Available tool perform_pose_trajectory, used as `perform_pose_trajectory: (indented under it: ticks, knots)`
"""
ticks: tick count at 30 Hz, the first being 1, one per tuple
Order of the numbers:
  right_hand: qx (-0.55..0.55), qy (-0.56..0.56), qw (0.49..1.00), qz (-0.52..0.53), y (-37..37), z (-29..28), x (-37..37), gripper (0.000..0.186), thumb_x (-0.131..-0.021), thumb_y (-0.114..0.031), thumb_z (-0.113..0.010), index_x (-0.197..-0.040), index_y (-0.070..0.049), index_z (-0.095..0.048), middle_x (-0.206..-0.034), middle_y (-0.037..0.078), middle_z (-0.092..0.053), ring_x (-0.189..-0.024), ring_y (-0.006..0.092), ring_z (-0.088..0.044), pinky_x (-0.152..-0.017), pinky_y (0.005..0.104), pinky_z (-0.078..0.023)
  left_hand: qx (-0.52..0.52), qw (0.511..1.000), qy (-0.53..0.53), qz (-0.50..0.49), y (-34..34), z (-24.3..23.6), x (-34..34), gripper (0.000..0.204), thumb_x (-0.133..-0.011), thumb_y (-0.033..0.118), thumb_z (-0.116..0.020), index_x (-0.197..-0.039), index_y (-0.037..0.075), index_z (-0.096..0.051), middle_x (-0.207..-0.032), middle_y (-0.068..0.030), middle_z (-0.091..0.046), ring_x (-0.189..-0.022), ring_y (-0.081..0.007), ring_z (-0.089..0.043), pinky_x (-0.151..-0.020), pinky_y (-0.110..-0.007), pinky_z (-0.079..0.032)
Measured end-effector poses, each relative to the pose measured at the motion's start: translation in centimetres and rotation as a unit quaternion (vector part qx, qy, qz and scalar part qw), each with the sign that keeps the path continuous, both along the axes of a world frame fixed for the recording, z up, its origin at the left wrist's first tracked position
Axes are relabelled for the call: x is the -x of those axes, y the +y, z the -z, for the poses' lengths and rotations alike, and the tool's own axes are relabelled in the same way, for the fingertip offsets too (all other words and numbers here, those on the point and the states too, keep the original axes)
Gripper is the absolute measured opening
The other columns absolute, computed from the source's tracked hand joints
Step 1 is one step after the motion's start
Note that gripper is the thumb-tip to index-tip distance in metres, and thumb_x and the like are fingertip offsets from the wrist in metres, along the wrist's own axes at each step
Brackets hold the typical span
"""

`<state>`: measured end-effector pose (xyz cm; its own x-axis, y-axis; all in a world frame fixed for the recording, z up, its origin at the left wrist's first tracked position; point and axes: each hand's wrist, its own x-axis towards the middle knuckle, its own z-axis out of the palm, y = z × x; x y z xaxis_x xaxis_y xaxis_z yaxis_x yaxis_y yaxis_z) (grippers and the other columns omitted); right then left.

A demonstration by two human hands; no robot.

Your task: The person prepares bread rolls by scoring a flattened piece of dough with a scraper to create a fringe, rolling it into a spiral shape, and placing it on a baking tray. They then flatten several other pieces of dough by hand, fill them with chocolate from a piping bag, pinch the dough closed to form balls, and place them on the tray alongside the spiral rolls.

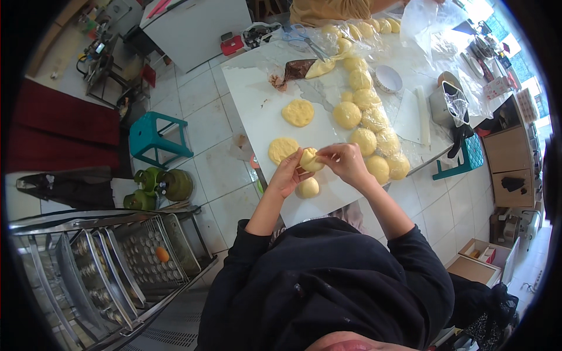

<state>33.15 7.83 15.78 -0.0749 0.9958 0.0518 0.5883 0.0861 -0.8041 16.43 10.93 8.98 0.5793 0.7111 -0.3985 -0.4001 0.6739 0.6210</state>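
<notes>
Between my two hands, above the near part of the white table, is a piece of yellow dough [312,159] with a gathered top. My left hand [286,175] cups it from the left side. The fingers of my right hand [345,161] pinch its upper edge. A smooth dough ball [308,187] rests on the table just below my hands. Beyond my left hand lies a flattened dough round [283,150], partly covered by the fingers, and farther off another flattened dough round [298,112]. To the right, several dough balls [363,141] sit in rows, some under clear plastic.
Dark filling in a bag [300,69] and scissors [316,48] lie toward the table's far side. A round white tin [388,78] stands right of the dough rows. Teal stools [157,138] flank the table; a tray rack [111,275] is at lower left. Another person [328,10] is at the far edge.
</notes>
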Motion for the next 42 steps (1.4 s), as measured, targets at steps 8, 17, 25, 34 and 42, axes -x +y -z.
perform_pose_trajectory:
  ticks: [8,17,25,34,42]
  knots:
    - [-0.108,-0.001,0.984,-0.145,-0.3,0.2,0.3,0.014,-0.065,-0.002,-0.062,-0.078,0.001,-0.06,-0.077,0.013,-0.06,-0.069,0.0212,-0.059,-0.061,0.0284,-0.049,0.105,0.988,-0.059,0.095,-1.3,-1.2,0.6,0.041,-0.083,0.036,-0.047,-0.109,0.004,-0.048,-0.097,-0.0047,-0.053,-0.088,-0.0108,-0.054,-0.073,-0.026,-0.049]
    - [-0.059,0.07,0.996,-0.007,-1.2,0.8,1.6,0.013,-0.068,-0.001,-0.059,-0.08,0.0,-0.062,-0.077,0.013,-0.06,-0.069,0.0248,-0.059,-0.064,0.0283,-0.048,-0.174,0.976,0.055,-0.121,-3.7,-1.5,-0.5,0.039,-0.085,0.025,-0.045,-0.118,0.006,-0.039,-0.108,-0.007,-0.049,-0.095,-0.0168,-0.052,-0.082,-0.03,-0.046]
    - [-0.177,0.002,0.98,-0.088,-0.6,0.2,1.0,0.018,-0.065,0.0,-0.059,-0.082,-0.002,-0.062,-0.08,0.013,-0.06,-0.072,0.0249,-0.058,-0.064,0.0316,-0.047,0.0,0.975,-0.201,-0.095,-3.9,-1.4,-0.2,0.047,-0.086,0.027,-0.043,-0.126,0.01,-0.026,-0.121,-0.0106,-0.038,-0.106,-0.0198,-0.045,-0.092,-0.036,-0.038]
    - [-0.093,-0.002,0.995,-0.028,-1.2,-0.2,2.0,0.016,-0.063,-0.006,-0.064,-0.079,-0.004,-0.064,-0.072,0.009,-0.061,-0.068,0.0227,-0.055,-0.06,0.0301,-0.045,-0.009,0.977,-0.173,-0.126,-4.2,0.2,0.2,0.052,-0.078,0.007,-0.056,-0.123,0.008,-0.031,-0.115,-0.0088,-0.044,-0.103,-0.017,-0.047,-0.088,-0.029,-0.042]
    - [-0.146,0.039,0.987,-0.045,-0.9,0.9,1.7,0.014,-0.065,-0.007,-0.064,-0.079,-0.004,-0.063,-0.068,0.007,-0.06,-0.068,0.0218,-0.054,-0.061,0.0316,-0.044,-0.104,0.974,-0.147,-0.135,-4.5,-0.5,-0.2,0.048,-0.079,0.007,-0.053,-0.122,0.008,-0.033,-0.117,-0.0104,-0.042,-0.104,-0.0178,-0.047,-0.087,-0.029,-0.043]
